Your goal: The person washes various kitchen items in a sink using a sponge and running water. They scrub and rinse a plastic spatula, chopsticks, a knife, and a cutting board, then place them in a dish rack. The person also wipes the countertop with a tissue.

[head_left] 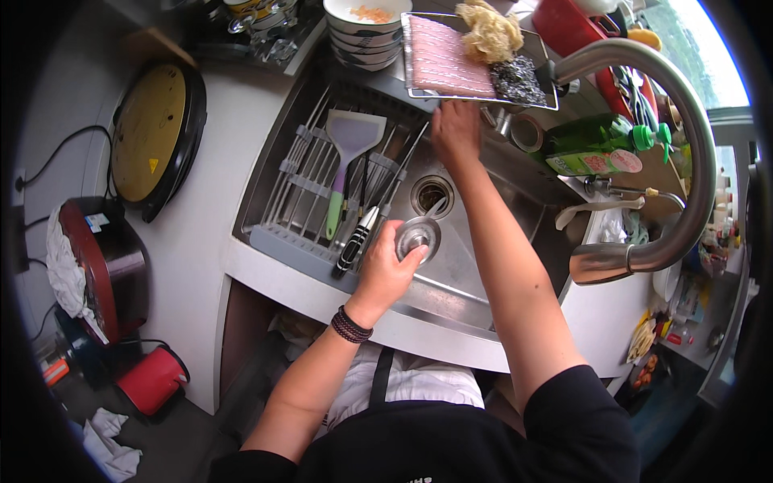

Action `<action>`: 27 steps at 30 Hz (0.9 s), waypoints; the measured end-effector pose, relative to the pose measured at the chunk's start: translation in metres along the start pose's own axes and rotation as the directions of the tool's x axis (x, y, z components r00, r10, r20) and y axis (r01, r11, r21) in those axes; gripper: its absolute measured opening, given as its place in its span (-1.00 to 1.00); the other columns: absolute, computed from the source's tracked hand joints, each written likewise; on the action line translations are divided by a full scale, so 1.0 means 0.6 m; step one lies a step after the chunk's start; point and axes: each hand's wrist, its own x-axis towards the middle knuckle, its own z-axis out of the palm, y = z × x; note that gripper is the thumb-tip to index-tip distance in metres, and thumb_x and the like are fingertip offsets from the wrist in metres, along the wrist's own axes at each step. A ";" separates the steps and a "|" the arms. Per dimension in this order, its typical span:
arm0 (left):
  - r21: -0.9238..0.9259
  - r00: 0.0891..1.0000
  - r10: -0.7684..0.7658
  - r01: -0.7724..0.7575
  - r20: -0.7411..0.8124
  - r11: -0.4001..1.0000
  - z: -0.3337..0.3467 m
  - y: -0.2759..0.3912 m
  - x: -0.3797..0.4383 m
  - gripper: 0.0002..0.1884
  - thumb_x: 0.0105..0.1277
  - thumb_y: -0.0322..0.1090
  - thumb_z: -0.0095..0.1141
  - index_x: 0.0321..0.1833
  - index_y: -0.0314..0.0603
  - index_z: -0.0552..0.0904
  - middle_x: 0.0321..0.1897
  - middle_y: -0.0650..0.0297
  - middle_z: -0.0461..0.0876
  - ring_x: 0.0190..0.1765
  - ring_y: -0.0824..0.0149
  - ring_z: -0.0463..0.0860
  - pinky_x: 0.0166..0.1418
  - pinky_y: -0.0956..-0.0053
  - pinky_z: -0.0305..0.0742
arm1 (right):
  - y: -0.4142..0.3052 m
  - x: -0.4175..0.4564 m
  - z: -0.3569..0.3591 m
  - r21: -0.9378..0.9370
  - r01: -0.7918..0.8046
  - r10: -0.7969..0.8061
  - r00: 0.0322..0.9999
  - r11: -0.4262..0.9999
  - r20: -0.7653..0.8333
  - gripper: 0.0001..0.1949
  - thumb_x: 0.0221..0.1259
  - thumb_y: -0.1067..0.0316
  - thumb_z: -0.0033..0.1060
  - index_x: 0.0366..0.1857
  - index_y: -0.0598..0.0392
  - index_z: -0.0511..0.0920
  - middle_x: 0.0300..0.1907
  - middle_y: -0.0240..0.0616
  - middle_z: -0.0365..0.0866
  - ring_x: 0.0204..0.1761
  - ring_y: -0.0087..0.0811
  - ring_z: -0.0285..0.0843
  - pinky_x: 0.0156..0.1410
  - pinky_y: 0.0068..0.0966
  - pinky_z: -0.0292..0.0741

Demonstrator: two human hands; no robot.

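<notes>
My left hand (386, 256) grips a small round metal lid (418, 240) with a centre knob, possibly a sink stopper, above the front of the stainless steel sink (459, 253). A thin pale strip (436, 207) sticks out beyond it over the drain (431, 196); what it belongs to is unclear. My right hand (459, 130) reaches to the sink's back edge, just below a wire sponge rack (407, 57). Its fingers are blurred and partly hidden, so I cannot tell whether they hold anything. On the rack lie a pink cloth (447, 57), a tan scrubber (492, 30) and steel wool (519, 79).
A drying rack (296, 241) over the sink's left side holds a purple-and-green spatula (350, 139) and a black-handled tool (356, 241). Stacked bowls (365, 36) stand behind. The faucet (694, 133) arches over the right, near a green soap bottle (592, 145). An electric griddle (151, 133) leans at left.
</notes>
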 end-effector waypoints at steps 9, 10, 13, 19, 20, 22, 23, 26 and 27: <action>-0.130 0.985 0.090 -0.109 -0.147 0.985 0.014 0.019 0.116 -0.62 0.18 -0.36 0.16 -0.02 -0.41 0.38 -0.17 0.02 0.56 -0.13 0.22 0.57 -0.05 0.42 0.46 | 0.015 -0.053 0.002 0.107 -0.063 0.065 0.998 0.992 -0.012 -0.51 0.05 0.37 0.01 0.16 0.02 0.32 0.16 -0.18 0.32 0.20 -0.05 0.25 0.24 -0.21 0.29; -0.103 0.983 0.107 -0.122 -0.147 0.987 0.015 0.022 0.148 -0.60 0.17 -0.34 0.16 -0.01 -0.41 0.38 -0.17 -0.01 0.55 -0.12 0.19 0.57 -0.03 0.40 0.45 | 0.024 -0.061 -0.005 0.067 -0.030 0.031 1.000 0.997 -0.006 -0.50 0.05 0.39 0.00 0.18 -0.01 0.31 0.18 -0.22 0.31 0.20 -0.08 0.26 0.21 -0.24 0.32; -0.041 0.959 0.170 -0.184 -0.228 0.982 0.041 0.018 0.259 -0.58 0.12 -0.36 0.17 0.00 -0.41 0.39 -0.16 -0.06 0.55 -0.06 0.10 0.56 0.05 0.32 0.40 | 0.054 -0.086 -0.028 0.020 0.019 -0.019 0.999 1.000 0.028 -0.45 0.05 0.47 -0.04 0.24 -0.06 0.28 0.23 -0.29 0.28 0.21 -0.14 0.26 0.17 -0.30 0.38; 0.719 0.746 0.636 -0.551 0.196 0.425 0.084 -0.001 0.419 -0.75 0.26 -0.25 -0.01 -0.15 -0.29 0.55 -0.18 0.08 0.58 -0.09 0.01 0.52 0.00 0.19 0.39 | 0.104 -0.161 -0.049 0.036 -0.084 0.082 0.995 0.996 0.056 -0.40 0.04 0.57 -0.14 0.30 0.08 0.17 0.34 -0.18 0.12 0.38 -0.08 0.01 0.36 -0.29 0.19; 0.824 0.692 0.684 -0.512 0.229 0.243 0.077 -0.023 0.446 -0.78 0.28 -0.25 -0.05 -0.16 -0.22 0.56 -0.19 0.09 0.58 -0.10 0.07 0.53 -0.03 0.20 0.40 | 0.106 -0.167 -0.060 0.024 -0.085 0.083 0.994 0.996 0.078 -0.37 0.03 0.55 -0.07 0.31 0.13 0.13 0.38 -0.14 0.03 0.41 -0.06 -0.06 0.39 -0.28 0.15; 0.939 0.652 0.695 -0.326 0.304 -0.105 0.069 -0.047 0.470 -0.83 0.31 -0.28 -0.10 -0.23 -0.05 0.59 -0.30 0.16 0.61 -0.22 0.22 0.60 -0.15 0.26 0.45 | 0.101 -0.191 -0.089 0.163 -0.160 0.147 0.985 0.974 0.090 -0.34 0.00 0.52 0.02 0.31 0.14 0.13 0.38 -0.12 0.02 0.41 -0.06 -0.05 0.40 -0.27 0.12; 0.924 0.575 0.783 -0.382 0.237 0.001 0.043 -0.069 0.476 -0.85 0.29 -0.29 -0.08 -0.26 -0.03 0.59 -0.39 0.16 0.62 -0.34 0.23 0.62 -0.24 0.29 0.47 | 0.094 -0.204 -0.103 0.237 -0.185 0.167 0.981 0.954 0.096 -0.32 -0.01 0.50 0.06 0.31 0.15 0.12 0.39 -0.11 0.01 0.41 -0.06 -0.05 0.40 -0.26 0.11; 0.613 0.744 0.663 -0.486 -0.083 0.623 0.089 -0.007 0.399 -0.69 0.10 -0.25 0.18 -0.17 -0.31 0.57 -0.37 -0.01 0.59 -0.21 -0.09 0.56 -0.05 0.14 0.41 | 0.125 -0.255 -0.204 0.159 -0.244 0.243 0.970 0.957 0.026 -0.32 0.03 0.44 0.07 0.32 0.23 0.09 0.36 0.05 0.03 0.39 0.03 -0.02 0.37 -0.23 0.16; 0.660 0.812 0.575 -0.382 -0.094 0.647 0.117 0.041 0.346 -0.66 0.12 -0.27 0.16 -0.09 -0.34 0.56 -0.18 -0.11 0.56 -0.03 -0.05 0.51 0.06 0.15 0.36 | 0.142 -0.280 -0.201 0.239 -0.366 0.380 0.925 0.899 -0.011 -0.32 0.04 0.45 0.07 0.32 0.24 0.07 0.37 0.06 0.01 0.41 0.06 -0.10 0.41 -0.23 0.07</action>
